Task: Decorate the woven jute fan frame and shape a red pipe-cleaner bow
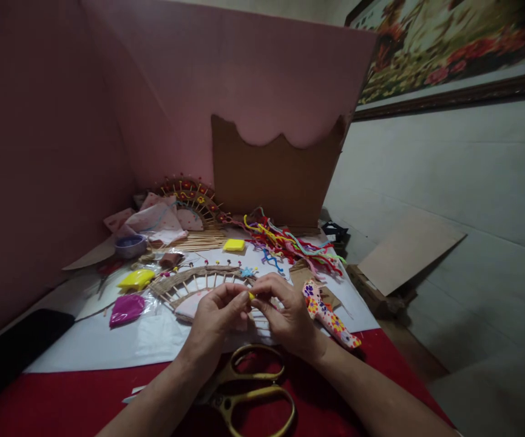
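Observation:
My left hand (221,315) and my right hand (289,312) meet above the middle of the white sheet. Between their fingertips they pinch a small piece of yellow clay (252,296), mostly covered by the fingers. Right behind them lies a fan-shaped cardboard arch (178,280) with thin sticks, small coloured balls along its edge and a pale blue clay flower (247,273). My hands hide part of this arch. Beside my right wrist is a pink shape decorated with orange, yellow and purple flowers (330,315). Below my hands rest large gold-handled scissors (262,391).
Packs of yellow clay (137,280) and magenta clay (127,309) lie at left, near a roll of tape (130,245). A yellow block (234,245) and tangled fuzzy stems (289,243) lie farther back. Behind stand a finished-looking fan (193,197) and a cardboard panel (271,176).

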Motion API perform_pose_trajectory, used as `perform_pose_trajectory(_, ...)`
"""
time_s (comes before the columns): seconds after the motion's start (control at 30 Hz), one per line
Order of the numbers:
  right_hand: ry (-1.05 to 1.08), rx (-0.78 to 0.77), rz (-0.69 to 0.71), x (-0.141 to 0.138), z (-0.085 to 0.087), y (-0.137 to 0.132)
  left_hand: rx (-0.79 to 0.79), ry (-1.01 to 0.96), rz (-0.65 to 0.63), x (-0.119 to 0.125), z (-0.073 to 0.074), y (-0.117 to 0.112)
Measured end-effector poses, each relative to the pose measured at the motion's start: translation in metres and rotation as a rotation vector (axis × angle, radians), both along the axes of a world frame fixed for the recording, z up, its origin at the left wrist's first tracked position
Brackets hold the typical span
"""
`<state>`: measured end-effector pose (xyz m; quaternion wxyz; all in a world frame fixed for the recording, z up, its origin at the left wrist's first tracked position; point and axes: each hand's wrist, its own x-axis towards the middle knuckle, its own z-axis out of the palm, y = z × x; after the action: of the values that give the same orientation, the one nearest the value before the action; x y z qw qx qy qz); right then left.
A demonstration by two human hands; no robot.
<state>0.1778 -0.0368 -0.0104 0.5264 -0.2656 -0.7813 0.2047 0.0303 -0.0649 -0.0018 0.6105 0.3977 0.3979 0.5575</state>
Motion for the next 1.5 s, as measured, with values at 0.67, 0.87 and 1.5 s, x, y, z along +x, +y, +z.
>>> perform_pose_trajectory(0.67,0.164,-0.054,-0.325,0.014,0.004,0.007,0.136,-0.062,0.445,-0.021,0.012,0.008)
perform_pose_trajectory(0.87,0.322,-0.260,-0.419,0.019,0.011,0.029,0.103,-0.192,0.467,-0.022,0.014,0.011)
perform_pose_trajectory(1.5,-0.283,-0.327,-0.381,0.011,0.028,0.035,-0.004,-0.188,0.368,-0.017,0.009,0.014)
